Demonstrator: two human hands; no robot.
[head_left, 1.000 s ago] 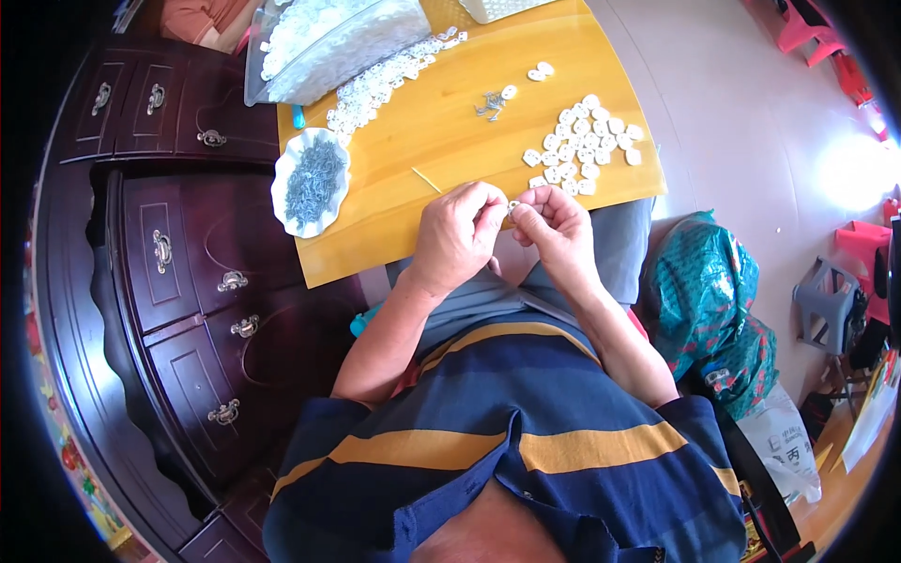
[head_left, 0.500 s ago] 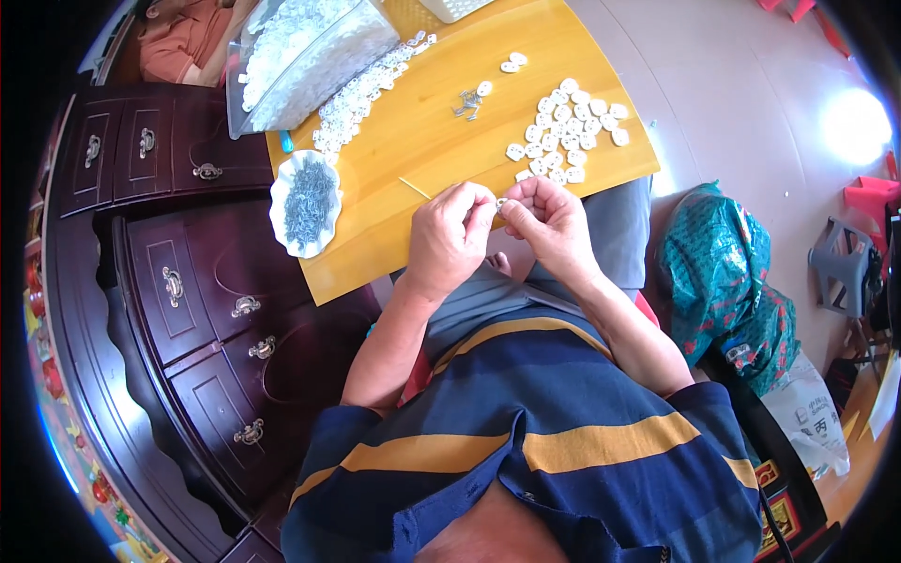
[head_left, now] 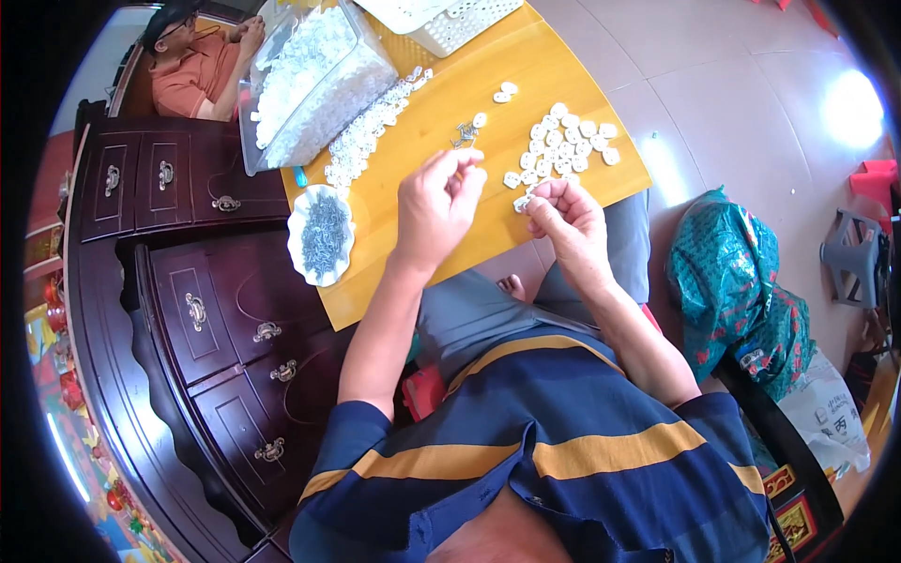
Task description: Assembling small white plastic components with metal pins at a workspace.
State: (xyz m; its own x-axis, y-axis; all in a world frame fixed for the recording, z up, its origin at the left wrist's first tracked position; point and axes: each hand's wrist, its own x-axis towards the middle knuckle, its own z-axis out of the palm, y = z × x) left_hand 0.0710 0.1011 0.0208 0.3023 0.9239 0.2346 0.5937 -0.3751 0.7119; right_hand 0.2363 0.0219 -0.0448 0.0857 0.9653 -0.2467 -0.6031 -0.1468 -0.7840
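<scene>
My left hand (head_left: 437,208) is over the table, just nearer than a small heap of metal nails (head_left: 465,135). Its fingers are bent, with the thumb a little apart and nothing visible between them. At the near end of a cluster of small white plastic cable clips (head_left: 561,143), my right hand (head_left: 571,225) has thumb and forefinger pinched together on a white clip (head_left: 530,199), partly hidden by the fingertips. One white clip (head_left: 480,120) lies beside the nail heap, and two more clips (head_left: 505,92) lie farther off.
A scalloped white dish (head_left: 298,246) of grey nails stands at the table's left edge. Behind it are a clear bin (head_left: 371,80) of white pieces and spilled clips (head_left: 366,131). A white basket (head_left: 460,28) sits at the far edge. Dark drawers (head_left: 206,310) flank the left; another person sits beyond.
My hands have parted. The left moved forward toward the nail heap, and the right moved to the near end of the clip cluster. The view has shifted slightly; the thin yellow stick is hidden now.
</scene>
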